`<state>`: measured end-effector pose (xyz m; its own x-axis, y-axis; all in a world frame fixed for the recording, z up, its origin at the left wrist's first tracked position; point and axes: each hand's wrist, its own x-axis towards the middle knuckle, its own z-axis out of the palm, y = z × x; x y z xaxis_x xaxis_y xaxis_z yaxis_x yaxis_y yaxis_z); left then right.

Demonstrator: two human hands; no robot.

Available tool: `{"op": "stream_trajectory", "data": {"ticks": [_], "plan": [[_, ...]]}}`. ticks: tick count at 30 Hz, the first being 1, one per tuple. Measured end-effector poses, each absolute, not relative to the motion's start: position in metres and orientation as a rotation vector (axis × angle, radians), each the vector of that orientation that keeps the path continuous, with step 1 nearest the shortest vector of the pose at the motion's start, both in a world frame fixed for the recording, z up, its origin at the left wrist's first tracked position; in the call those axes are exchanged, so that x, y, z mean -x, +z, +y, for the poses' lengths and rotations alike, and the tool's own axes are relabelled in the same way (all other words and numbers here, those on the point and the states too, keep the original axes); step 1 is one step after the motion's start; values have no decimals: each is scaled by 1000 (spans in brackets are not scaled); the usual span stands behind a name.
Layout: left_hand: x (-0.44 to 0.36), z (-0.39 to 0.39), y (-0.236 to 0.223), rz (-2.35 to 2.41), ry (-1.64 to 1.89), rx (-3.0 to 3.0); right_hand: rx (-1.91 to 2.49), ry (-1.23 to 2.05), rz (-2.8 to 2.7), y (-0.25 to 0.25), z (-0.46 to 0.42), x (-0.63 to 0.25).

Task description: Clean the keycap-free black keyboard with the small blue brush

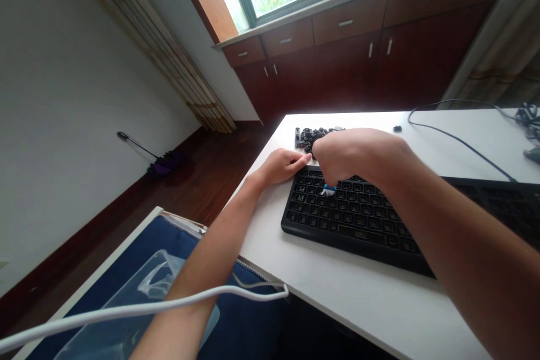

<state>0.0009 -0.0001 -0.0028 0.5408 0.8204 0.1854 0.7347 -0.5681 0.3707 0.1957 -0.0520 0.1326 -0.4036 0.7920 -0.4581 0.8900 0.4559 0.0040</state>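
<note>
Two bare hands are held at the left end of a black computer keyboard, which is laid on a white bench. Most of its visible key positions are stripped of their caps, so square sockets are exposed; any lettering or brand on it is too small to be read. By the right hand, curled into a fist, a small blue-and-white item is gripped, and its white end is pressed down among the sockets; its exact kind cannot be told. The left hand is rested on the bench beside the keyboard's far left corner, with the thumb extended; how far its fingers are opened, or whether anything is held under them, cannot be told. Just beyond both hands, black keycaps are heaped, partly hidden by the right hand. One small black piece is set apart, near a dark cable.
</note>
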Motion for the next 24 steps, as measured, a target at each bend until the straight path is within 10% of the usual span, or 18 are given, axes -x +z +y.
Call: {"op": "stream_trajectory", "data": {"ticks": [24], "plan": [[-1,0,-3,1310,483,-2519,-1416,-343,2334,130,-51,-195]]}}
